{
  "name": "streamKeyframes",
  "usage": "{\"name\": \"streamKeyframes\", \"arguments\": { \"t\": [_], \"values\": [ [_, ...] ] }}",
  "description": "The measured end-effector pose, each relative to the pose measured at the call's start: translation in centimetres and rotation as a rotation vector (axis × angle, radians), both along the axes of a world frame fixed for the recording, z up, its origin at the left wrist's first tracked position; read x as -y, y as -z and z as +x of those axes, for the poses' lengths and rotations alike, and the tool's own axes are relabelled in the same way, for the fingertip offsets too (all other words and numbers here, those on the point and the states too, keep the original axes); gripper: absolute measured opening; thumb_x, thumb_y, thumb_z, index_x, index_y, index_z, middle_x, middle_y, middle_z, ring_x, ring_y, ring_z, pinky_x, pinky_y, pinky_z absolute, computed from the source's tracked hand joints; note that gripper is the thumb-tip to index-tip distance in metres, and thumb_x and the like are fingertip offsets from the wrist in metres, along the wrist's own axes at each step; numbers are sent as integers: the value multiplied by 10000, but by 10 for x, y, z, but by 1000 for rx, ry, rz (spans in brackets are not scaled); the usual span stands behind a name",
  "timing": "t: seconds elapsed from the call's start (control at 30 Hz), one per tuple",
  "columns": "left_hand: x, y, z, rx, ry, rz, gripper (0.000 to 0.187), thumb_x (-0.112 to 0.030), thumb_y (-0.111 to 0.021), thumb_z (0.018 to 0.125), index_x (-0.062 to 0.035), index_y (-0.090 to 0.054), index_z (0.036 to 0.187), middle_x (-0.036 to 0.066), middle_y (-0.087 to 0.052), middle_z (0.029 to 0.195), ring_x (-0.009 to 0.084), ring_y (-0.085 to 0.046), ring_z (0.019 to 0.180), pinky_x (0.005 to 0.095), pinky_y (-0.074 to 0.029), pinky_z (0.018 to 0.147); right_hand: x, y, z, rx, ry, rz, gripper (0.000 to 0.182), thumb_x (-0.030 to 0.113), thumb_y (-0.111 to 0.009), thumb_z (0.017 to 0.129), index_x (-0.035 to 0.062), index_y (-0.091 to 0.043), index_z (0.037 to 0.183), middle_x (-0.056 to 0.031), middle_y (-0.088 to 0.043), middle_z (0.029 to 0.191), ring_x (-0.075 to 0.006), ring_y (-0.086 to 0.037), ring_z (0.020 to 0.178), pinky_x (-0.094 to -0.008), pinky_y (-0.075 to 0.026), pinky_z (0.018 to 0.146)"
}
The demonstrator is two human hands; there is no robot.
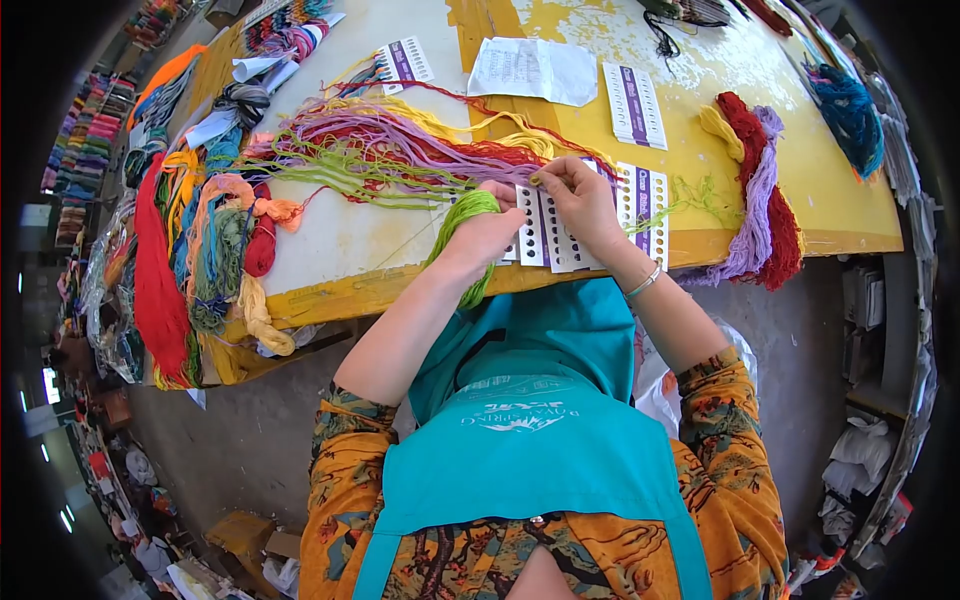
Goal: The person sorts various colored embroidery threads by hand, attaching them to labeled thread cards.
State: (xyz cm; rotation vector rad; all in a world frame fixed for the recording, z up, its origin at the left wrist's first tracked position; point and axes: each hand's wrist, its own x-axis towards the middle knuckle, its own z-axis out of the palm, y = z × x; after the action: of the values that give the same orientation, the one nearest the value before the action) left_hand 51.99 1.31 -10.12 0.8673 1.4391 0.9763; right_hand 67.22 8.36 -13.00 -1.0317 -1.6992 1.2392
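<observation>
My left hand [480, 238] is closed, with a bright green skein of embroidery floss [468, 212] looped over it at the thumb. Its fingertips lie at the upper edge of a white and purple punched thread card [532, 232]. Close beside it, my right hand [588, 208] pinches at the card's top; what sits between thumb and forefinger is too small to make out. More punched cards [642, 205] lie partly under the right hand. Lilac, red, yellow and lime strands [400, 150] spread across the table to the left of both hands.
Hanks in red, lilac and yellow [755, 190] hang over the table's front edge at right. A multicoloured pile of skeins [215, 230] drapes off the left end. A paper sheet [532, 70] and another punched card [634, 105] lie farther back on the worn yellow table [850, 225].
</observation>
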Motion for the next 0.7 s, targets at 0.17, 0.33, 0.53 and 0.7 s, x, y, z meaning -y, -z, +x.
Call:
{"name": "streamKeyframes", "arguments": {
  "t": [0.17, 0.33, 0.53, 0.7],
  "values": [
    [4, -2, -7, 148, -20, -11, 367, -47, -573, 848, -10, -485, 1203, -1, -543, 795, 29, -432, 549, 196, -288, 445, 4, 0, -2, 67, -14, 59, 106, 97, -622, 907, -2, -628, 945, -95, -673, 779, -141, -595, 648, -284, -487, 618],
    [-1, -6, -15, 212, 18, -79, 368, -71, -542, 876, -27, -485, 1237, 13, -559, 787, 27, -424, 507, 190, -263, 423, 7, -5, -1, 94, -3, 117, 105, 109, -648, 883, 11, -632, 916, -97, -658, 771, -156, -586, 642, -301, -483, 607],
    [-5, 2, -19, 228, 62, -62, 239, -96, -491, 934, -63, -521, 1168, 20, -579, 781, 29, -406, 463, 189, -264, 409, 8, -5, -1, 167, -32, 119, 126, 138, -654, 868, 19, -634, 905, -120, -654, 779, -196, -598, 648, -321, -491, 620],
    [-9, 0, -18, 231, 107, -64, 152, -112, -487, 948, -64, -566, 1069, 20, -582, 757, 21, -399, 457, 188, -275, 406, 8, -5, -1, 186, -46, 124, 133, 145, -652, 867, 21, -636, 911, -125, -657, 788, -205, -618, 665, -323, -496, 627]
  ]
}}
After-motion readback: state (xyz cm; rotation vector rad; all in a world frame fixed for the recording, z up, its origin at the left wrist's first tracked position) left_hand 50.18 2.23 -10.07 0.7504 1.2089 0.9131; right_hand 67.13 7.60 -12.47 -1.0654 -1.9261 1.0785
